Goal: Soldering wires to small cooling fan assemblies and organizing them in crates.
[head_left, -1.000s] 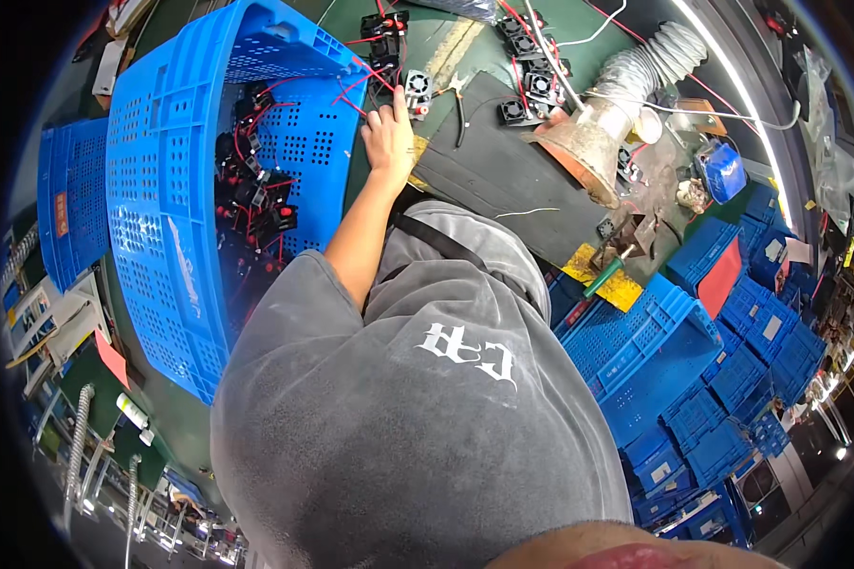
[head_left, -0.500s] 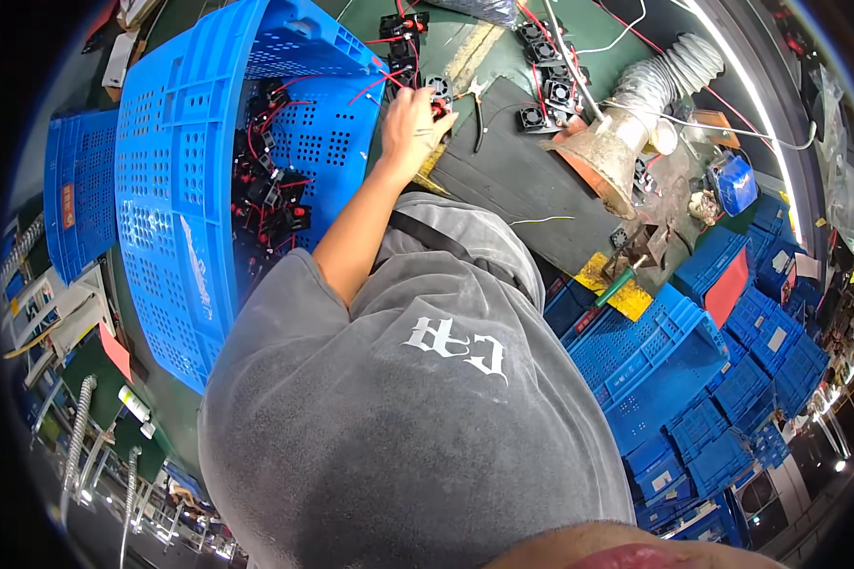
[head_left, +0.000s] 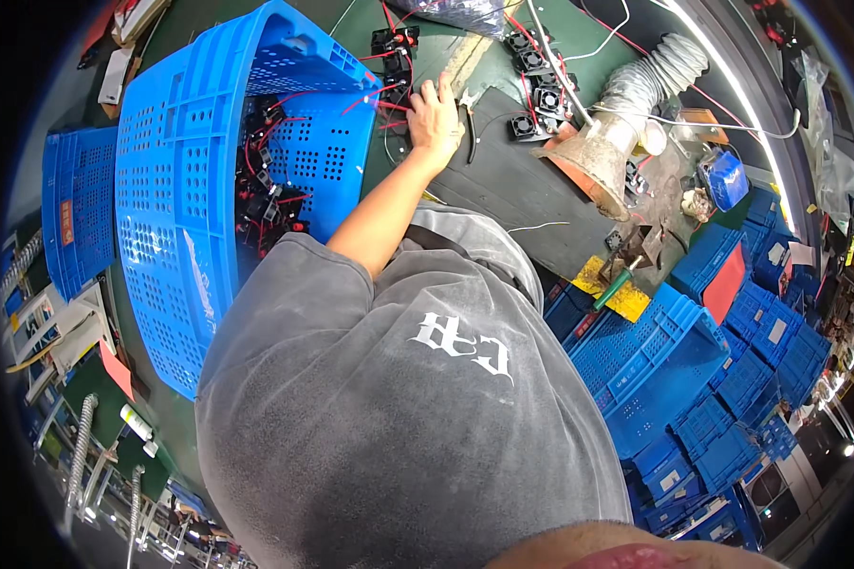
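My left hand (head_left: pixel 434 123) reaches over the workbench with its fingers stretched out and somewhat apart. What lies beneath its palm is hidden. Just left of the fingertips, several small black cooling fans (head_left: pixel 396 64) with red wires sit in a row. A pair of pliers (head_left: pixel 470 128) with dark handles lies close to the hand's right side. The tall blue perforated crate (head_left: pixel 176 190) stands left of my arm, and a heap of black fans with red wires (head_left: pixel 268 190) shows inside it. My right hand is out of view.
More black fans (head_left: pixel 546 95) lie at the back right, near a ribbed duct (head_left: pixel 650 76) with a wide hood. A dark mat (head_left: pixel 531 171) covers the near bench. A green-handled tool (head_left: pixel 619 286) rests on yellow tape. Blue crates (head_left: pixel 650 351) stack up at the right.
My left hand has gone from pinching at a fan to stretched fingers, slightly lower and closer to the pliers. That fan is no longer visible. The whole view has shifted a little.
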`<state>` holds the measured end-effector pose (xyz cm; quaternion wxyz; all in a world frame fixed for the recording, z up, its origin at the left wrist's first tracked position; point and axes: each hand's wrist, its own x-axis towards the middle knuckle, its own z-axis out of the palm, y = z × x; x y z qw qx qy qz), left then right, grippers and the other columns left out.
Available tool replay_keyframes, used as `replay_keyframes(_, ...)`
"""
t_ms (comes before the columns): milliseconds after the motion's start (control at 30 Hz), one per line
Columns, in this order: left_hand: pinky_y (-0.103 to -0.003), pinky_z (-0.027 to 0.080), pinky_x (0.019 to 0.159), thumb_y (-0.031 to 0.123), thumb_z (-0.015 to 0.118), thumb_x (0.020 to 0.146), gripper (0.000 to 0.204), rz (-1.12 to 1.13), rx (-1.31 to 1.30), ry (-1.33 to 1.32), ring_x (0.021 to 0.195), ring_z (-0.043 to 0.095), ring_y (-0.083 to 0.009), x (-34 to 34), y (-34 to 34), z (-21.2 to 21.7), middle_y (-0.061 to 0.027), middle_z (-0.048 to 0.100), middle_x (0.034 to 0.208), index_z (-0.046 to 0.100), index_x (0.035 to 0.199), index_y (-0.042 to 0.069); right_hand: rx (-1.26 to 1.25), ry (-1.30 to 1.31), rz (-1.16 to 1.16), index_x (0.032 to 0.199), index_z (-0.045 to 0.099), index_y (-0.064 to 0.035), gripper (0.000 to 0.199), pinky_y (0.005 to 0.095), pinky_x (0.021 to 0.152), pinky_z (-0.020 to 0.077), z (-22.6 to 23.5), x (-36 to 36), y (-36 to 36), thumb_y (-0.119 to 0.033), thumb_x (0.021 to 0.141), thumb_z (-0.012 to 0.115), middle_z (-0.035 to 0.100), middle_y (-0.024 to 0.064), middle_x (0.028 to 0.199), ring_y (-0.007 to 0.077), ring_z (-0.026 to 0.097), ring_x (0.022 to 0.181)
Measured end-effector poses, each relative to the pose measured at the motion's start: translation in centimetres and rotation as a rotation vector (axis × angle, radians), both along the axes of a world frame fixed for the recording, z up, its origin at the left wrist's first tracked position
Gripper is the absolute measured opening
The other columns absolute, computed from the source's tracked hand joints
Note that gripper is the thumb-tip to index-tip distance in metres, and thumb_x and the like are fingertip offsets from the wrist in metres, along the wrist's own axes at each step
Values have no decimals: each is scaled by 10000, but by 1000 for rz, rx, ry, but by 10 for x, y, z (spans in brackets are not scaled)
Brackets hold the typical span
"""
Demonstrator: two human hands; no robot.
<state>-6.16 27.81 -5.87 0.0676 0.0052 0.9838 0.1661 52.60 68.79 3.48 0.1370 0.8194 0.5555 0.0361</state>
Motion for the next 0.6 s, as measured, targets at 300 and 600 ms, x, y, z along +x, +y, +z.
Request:
replay_keyframes(300,-495,415,1023,297,932,596,1172,-53,156,155,1217,412,-450,5,-4,-4,-287,376,1372,264,1534,78,-13,-16,-43,1306,446,7,909,492,1020,413,-4,7,1,-600,683,711,489,274,1355,423,487,1236)
replay_keyframes(600,-505,410,1027,276,957,520,1244,-146,97,-15,1236,399,-431,-10,-8,10,-209,374,1440,264,1547,166,-19,-42,-94,1320,418,10,975,488,1034,404,-7,25,1,-612,645,747,467,273,1375,418,468,1260)
